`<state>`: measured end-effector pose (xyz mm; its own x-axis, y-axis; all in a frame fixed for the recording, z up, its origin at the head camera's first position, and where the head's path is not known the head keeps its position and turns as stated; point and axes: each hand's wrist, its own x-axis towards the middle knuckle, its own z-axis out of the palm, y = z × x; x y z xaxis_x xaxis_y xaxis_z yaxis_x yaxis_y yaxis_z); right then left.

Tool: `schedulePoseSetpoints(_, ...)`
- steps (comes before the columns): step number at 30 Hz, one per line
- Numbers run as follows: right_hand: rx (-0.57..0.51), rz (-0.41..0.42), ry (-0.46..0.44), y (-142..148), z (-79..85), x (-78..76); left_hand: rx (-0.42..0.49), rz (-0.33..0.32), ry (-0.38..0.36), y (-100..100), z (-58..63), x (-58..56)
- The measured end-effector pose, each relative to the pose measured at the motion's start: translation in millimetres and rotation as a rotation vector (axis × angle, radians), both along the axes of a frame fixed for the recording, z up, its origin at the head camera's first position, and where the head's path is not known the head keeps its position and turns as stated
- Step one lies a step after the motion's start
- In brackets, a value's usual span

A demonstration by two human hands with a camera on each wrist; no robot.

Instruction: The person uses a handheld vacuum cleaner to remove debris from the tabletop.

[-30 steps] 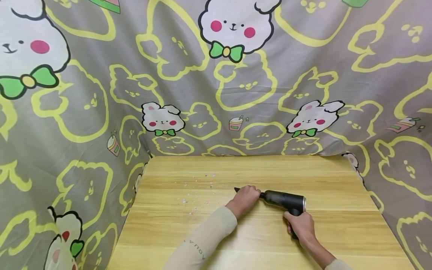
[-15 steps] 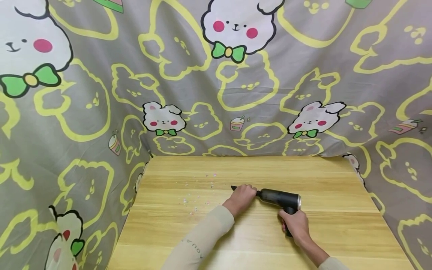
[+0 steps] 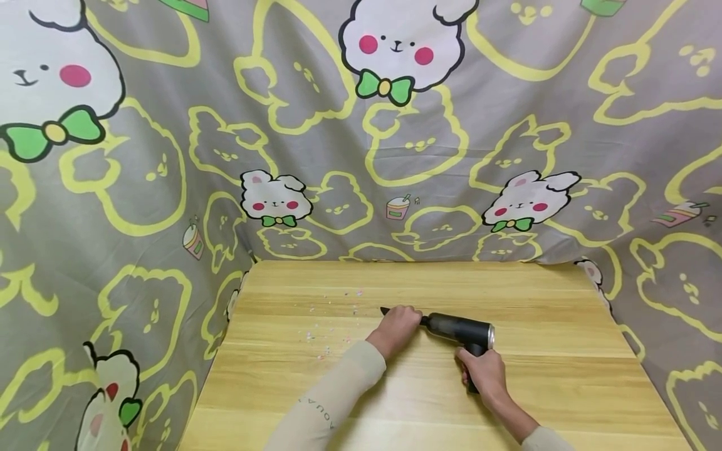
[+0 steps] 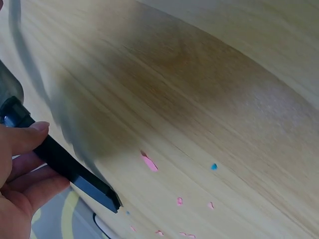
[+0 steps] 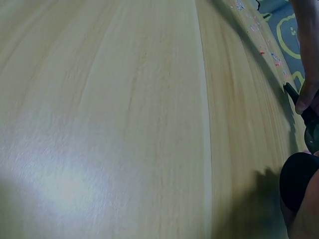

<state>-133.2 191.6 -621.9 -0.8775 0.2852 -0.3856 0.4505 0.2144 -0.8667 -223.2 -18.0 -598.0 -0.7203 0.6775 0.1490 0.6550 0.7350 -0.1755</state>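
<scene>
A grey fabric (image 3: 417,160) printed with yellow outlines, white rabbit heads and green bows closes in the left, far and right sides of a wood-grain table (image 3: 586,376). Small scraps (image 3: 309,337) lie scattered on the left half of the tabletop; close up, some are pink, and one is a blue scrap (image 4: 214,166). The left sleeve (image 3: 338,391), pale and marked with dark lettering, slants across the table from the near side, while the cuff of the right sleeve (image 3: 546,440) shows at the bottom edge. In the head view the left hand (image 3: 397,329) stands in front of much of the slim nozzle (image 4: 82,177), leaving the dark tip poking out past it (the left wrist view shows that length plainly). The black pistol-shaped device (image 3: 457,327) sits between the two hands, its silver-rimmed back end to the right and its nozzle aimed left, the tip near the closest scraps. The left hand pinches the nozzle, thumb on one side and fingers on the other. The right hand (image 3: 486,374) is wrapped round the handle below the barrel; its own wrist view catches only a sliver at the edge.
</scene>
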Motion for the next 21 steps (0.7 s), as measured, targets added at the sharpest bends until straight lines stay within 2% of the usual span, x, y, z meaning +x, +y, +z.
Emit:
schedulePoseSetpoints(6,0.000,0.006,0.019,-8.6,0.7,-2.7,0.005,0.013,0.008,-5.9,1.7,-4.4)
schedulePoseSetpoints(16,0.005,0.038,0.067,-21.3,4.7,-4.3,0.028,0.032,-0.071,-14.7,3.4,-16.0)
schedulePoseSetpoints(21,0.019,0.035,0.078,-22.8,3.8,-6.7,0.020,0.026,-0.065,-15.7,3.1,-22.4)
